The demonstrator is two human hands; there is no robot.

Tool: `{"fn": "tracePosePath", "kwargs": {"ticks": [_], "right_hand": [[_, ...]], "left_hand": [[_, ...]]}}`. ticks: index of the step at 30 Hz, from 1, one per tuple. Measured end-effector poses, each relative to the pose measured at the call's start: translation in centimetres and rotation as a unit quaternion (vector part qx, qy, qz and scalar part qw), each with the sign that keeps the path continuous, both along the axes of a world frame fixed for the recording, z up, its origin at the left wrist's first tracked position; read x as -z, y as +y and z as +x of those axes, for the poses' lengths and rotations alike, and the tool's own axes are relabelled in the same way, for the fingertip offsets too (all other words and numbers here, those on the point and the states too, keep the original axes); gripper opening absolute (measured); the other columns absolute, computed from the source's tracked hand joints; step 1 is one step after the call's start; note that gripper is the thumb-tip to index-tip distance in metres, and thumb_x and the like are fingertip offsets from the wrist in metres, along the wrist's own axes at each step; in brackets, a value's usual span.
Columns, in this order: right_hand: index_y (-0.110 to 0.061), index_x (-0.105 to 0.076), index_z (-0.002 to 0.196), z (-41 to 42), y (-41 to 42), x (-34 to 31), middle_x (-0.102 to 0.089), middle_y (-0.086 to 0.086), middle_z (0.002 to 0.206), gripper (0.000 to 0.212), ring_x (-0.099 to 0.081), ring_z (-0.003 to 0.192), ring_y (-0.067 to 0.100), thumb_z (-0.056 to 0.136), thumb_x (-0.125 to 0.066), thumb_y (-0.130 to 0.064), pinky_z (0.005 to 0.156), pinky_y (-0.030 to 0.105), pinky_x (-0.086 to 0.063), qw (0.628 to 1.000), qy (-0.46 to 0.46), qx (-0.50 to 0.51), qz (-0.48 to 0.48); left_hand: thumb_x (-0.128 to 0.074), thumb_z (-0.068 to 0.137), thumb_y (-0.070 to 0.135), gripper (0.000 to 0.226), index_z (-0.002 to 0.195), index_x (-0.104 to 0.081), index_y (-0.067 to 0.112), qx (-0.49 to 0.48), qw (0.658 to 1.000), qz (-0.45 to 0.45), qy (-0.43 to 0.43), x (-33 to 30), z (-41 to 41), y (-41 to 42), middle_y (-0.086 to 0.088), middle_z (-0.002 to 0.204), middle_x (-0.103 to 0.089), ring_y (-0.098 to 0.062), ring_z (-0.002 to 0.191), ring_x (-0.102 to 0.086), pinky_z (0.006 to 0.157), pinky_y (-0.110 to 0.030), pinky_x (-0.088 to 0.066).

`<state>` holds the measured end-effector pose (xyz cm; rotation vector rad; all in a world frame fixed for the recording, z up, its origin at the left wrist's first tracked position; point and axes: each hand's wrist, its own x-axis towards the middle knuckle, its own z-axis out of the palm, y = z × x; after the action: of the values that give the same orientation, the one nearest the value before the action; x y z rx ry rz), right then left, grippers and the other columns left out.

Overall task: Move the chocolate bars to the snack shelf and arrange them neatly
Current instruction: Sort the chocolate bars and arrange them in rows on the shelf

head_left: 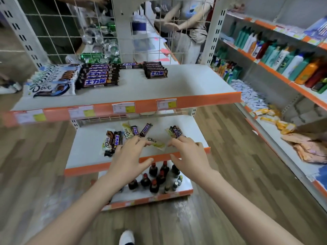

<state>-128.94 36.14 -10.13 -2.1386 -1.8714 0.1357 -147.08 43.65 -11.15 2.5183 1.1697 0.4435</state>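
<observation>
**Head view: both hands at a pale chocolate bar on the middle shelf**

Head camera looks down on a three-tier store rack. On the middle shelf (85, 156) a pale yellow-white chocolate bar (156, 142) lies flat near the orange front lip. The left hand (128, 156) has its fingertips on the bar's left end and the right hand (189, 152) has its fingertips at the right end; the fingers of both are bent down onto the wrapper, thumbs spread toward the lip. Whether they pinch it or only press it cannot be told.

More bars lie scattered on the same shelf: a loose group (113, 141) to the left of the left hand, some (139, 129) behind it, and a dark bar over a pale one (176, 131) just beyond the right hand's fingers.

On the top shelf (177, 89), bars are set out in order: white-wrapped bars (51, 88) at the left, a stack of dark bars (100, 76) beside them, and a smaller dark stack (155, 70) farther right, well apart.

Small dark bottles (155, 175) stand on the bottom shelf. Another rack at the right holds coloured bottles (283, 55).
</observation>
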Motion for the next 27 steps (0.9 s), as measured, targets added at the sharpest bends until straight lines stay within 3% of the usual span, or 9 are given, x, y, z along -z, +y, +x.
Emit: {"fn": "tracePosePath", "kwargs": {"ticks": [11, 14, 17, 19, 23, 27], "right_hand": [[-0.032, -0.054, 0.113, -1.2, 2.9, 4.5, -0.053, -0.01, 0.108, 0.026, -0.047, 0.107, 0.016, 0.088, -0.054, -0.03, 0.081, 0.036, -0.034, 0.999, 0.015, -0.012, -0.042], [-0.031, -0.053, 0.116, -1.3, 3.9, 6.6, -0.053, -0.009, 0.109, 0.029, -0.047, 0.108, 0.017, 0.087, -0.054, -0.029, 0.078, 0.033, -0.03, 0.997, 0.019, -0.01, -0.068], [-0.031, -0.053, 0.117, -1.1, 5.5, 8.7, -0.054, -0.009, 0.114, 0.03, -0.047, 0.111, 0.018, 0.087, -0.055, -0.028, 0.083, 0.034, -0.036, 0.996, 0.038, -0.006, -0.084], [-0.031, -0.053, 0.117, -0.8, 6.8, 10.0, -0.054, -0.009, 0.119, 0.031, -0.046, 0.113, 0.018, 0.087, -0.055, -0.028, 0.085, 0.034, -0.035, 0.995, 0.045, -0.001, -0.088], [-0.03, -0.053, 0.117, -0.4, 9.5, 13.0, -0.055, -0.008, 0.118, 0.032, -0.047, 0.112, 0.02, 0.085, -0.056, -0.028, 0.076, 0.034, -0.028, 0.994, 0.057, -0.004, -0.089], [-0.029, -0.054, 0.111, 0.1, 12.2, 17.0, -0.056, -0.007, 0.113, 0.029, -0.05, 0.108, 0.02, 0.083, -0.057, -0.024, 0.08, 0.036, -0.034, 0.994, 0.065, -0.004, -0.09]], "left_hand": [[-0.058, 0.083, 0.043, 0.043, 0.123, -0.048, 0.031, -0.013, 0.999, -0.018, 0.047, 4.8, -1.0, 2.3, 0.011, 0.121, -0.047, -0.01, 0.118, -0.042, 0.092, -0.035, -0.032], [-0.059, 0.082, 0.043, 0.044, 0.123, -0.051, 0.028, 0.002, 0.996, -0.029, 0.083, 7.1, -0.8, 3.6, 0.008, 0.122, -0.05, -0.013, 0.118, -0.045, 0.087, -0.035, -0.036], [-0.058, 0.082, 0.045, 0.043, 0.122, -0.051, 0.029, 0.004, 0.993, -0.044, 0.108, 9.2, -0.4, 5.1, 0.009, 0.12, -0.05, -0.012, 0.115, -0.047, 0.082, -0.033, -0.038], [-0.057, 0.082, 0.046, 0.043, 0.122, -0.05, 0.03, 0.002, 0.992, -0.055, 0.112, 10.8, 0.0, 6.6, 0.009, 0.12, -0.05, -0.011, 0.115, -0.047, 0.083, -0.032, -0.038], [-0.059, 0.082, 0.047, 0.043, 0.12, -0.05, 0.032, -0.002, 0.989, -0.079, 0.127, 14.0, 0.6, 9.9, 0.008, 0.12, -0.051, -0.012, 0.112, -0.048, 0.085, -0.034, -0.042], [-0.061, 0.081, 0.047, 0.044, 0.121, -0.051, 0.03, 0.012, 0.986, -0.102, 0.132, 17.3, 1.3, 13.0, 0.008, 0.12, -0.051, -0.012, 0.112, -0.051, 0.088, -0.038, -0.044]]}}
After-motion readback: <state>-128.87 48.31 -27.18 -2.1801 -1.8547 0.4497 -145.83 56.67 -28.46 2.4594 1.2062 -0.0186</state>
